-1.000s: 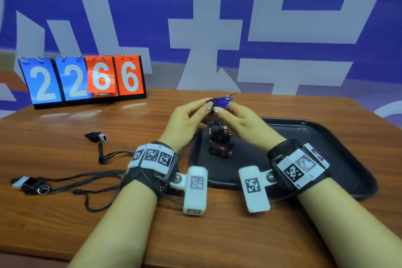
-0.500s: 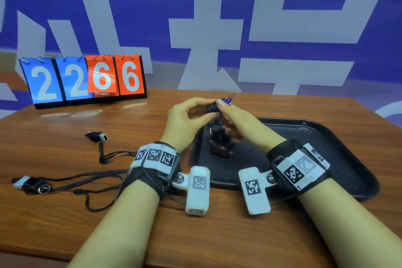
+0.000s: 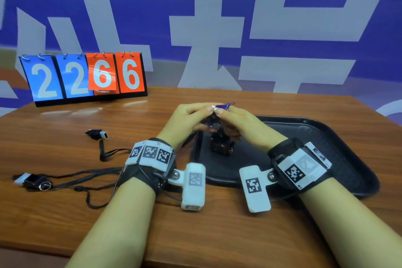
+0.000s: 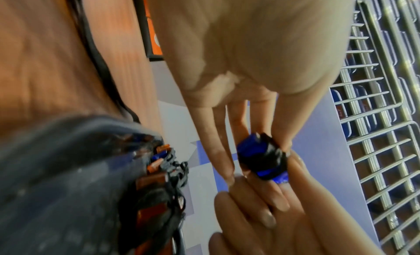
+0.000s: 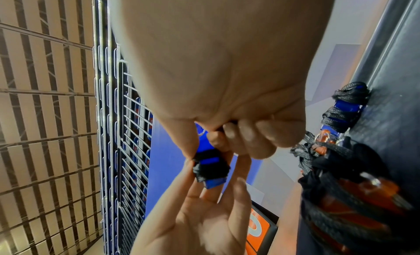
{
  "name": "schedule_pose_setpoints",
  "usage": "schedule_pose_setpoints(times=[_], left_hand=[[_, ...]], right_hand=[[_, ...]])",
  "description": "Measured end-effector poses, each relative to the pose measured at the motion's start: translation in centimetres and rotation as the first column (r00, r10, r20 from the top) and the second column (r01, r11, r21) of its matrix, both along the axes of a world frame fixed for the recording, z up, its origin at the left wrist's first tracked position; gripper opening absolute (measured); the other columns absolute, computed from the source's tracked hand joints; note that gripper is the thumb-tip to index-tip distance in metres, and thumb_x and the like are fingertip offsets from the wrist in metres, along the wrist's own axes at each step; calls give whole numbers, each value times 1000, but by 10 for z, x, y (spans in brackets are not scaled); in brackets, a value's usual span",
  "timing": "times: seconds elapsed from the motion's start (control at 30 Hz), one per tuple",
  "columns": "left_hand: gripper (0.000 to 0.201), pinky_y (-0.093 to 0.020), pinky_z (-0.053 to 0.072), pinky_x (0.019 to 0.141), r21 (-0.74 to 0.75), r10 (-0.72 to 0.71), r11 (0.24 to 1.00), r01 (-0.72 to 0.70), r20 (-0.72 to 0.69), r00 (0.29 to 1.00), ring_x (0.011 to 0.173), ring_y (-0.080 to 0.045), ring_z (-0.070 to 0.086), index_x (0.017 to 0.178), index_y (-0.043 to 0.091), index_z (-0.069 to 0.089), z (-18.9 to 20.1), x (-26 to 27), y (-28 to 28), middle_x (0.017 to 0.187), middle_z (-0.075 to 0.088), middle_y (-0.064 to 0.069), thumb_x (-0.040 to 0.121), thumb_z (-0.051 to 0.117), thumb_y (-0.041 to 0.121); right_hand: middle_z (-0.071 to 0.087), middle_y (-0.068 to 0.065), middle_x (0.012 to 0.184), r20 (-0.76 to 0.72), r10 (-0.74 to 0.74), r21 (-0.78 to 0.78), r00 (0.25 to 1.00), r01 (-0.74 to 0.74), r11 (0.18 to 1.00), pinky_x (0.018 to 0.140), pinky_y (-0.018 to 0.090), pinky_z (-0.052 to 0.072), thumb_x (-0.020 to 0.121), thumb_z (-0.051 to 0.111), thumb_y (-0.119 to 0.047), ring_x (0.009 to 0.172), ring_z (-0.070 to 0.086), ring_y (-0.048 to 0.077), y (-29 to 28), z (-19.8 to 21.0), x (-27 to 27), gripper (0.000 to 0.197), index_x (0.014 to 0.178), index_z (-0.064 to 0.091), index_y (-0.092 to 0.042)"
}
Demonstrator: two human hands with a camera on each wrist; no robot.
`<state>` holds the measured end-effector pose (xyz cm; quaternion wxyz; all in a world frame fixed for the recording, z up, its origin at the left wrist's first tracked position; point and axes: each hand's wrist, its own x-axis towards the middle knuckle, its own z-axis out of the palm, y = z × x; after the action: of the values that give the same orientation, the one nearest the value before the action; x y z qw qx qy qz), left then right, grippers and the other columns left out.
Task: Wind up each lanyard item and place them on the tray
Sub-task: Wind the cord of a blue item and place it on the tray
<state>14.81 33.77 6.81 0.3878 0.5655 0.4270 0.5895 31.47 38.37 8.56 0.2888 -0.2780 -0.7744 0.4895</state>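
Both hands hold a small blue lanyard item [image 3: 224, 106] just above the left end of the black tray [image 3: 348, 148]. Black cord is wound round its middle [image 4: 261, 160], and blue shows at both ends [image 5: 210, 166]. My left hand [image 3: 191, 119] pinches it between thumb and fingertips. From the other side my right hand [image 3: 241, 122] pinches it with thumb and curled fingers. A wound orange-and-black item [image 3: 220, 147] stands on the tray below the hands. Beside that orange item [image 5: 363, 196] the right wrist view shows a wound blue one [image 5: 345, 111].
Two unwound lanyard items lie on the wooden table at the left: one with a white tip [image 3: 96, 134], one near the left edge [image 3: 32, 180], their black cords trailing toward my left wrist. A flip scoreboard [image 3: 87, 76] stands at the back left.
The hands have drawn closer round the blue item, so less of it shows in the head view. The items on the table and tray have not moved.
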Motion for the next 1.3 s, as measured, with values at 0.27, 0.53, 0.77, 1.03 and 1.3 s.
schedule_pose_setpoints(times=[0.27,0.53,0.77,1.03,1.3], left_hand=[[29,-23,55,81,-2,-47,999,47,-9,999,103,-13,71,119,12,68,2,1,-6,111,75,0,93,62,1],[35,-31,55,93,43,18,999,-19,25,1000,110,-20,67,122,6,66,-4,5,2,117,72,-11,89,65,-4],[33,-30,55,93,27,-31,999,26,196,980,106,-20,68,128,-5,59,-3,11,2,117,68,-15,95,55,-5],[26,-34,56,93,-5,69,998,-69,145,987,101,-25,69,117,4,68,-6,7,5,107,71,-16,92,63,-1],[29,-43,54,97,32,209,977,-212,76,975,104,-27,70,116,4,70,-7,4,7,108,74,-13,87,70,2]], right_hand=[[44,-20,54,33,-76,125,997,71,990,55,20,34,102,43,-42,51,39,3,5,0,2,29,94,55,-17],[46,-1,73,93,-103,247,990,77,966,57,25,36,104,38,-37,62,43,11,2,4,1,29,106,45,-9],[44,-1,63,-89,-119,266,989,139,954,48,20,35,107,36,-19,51,39,11,5,4,3,24,90,49,-8],[56,-6,60,45,-218,314,975,193,929,48,20,41,102,47,-21,47,50,11,9,3,0,28,87,67,-9],[64,4,79,79,-199,204,977,180,962,41,21,44,104,39,-17,51,52,14,4,4,0,33,89,68,-11]])
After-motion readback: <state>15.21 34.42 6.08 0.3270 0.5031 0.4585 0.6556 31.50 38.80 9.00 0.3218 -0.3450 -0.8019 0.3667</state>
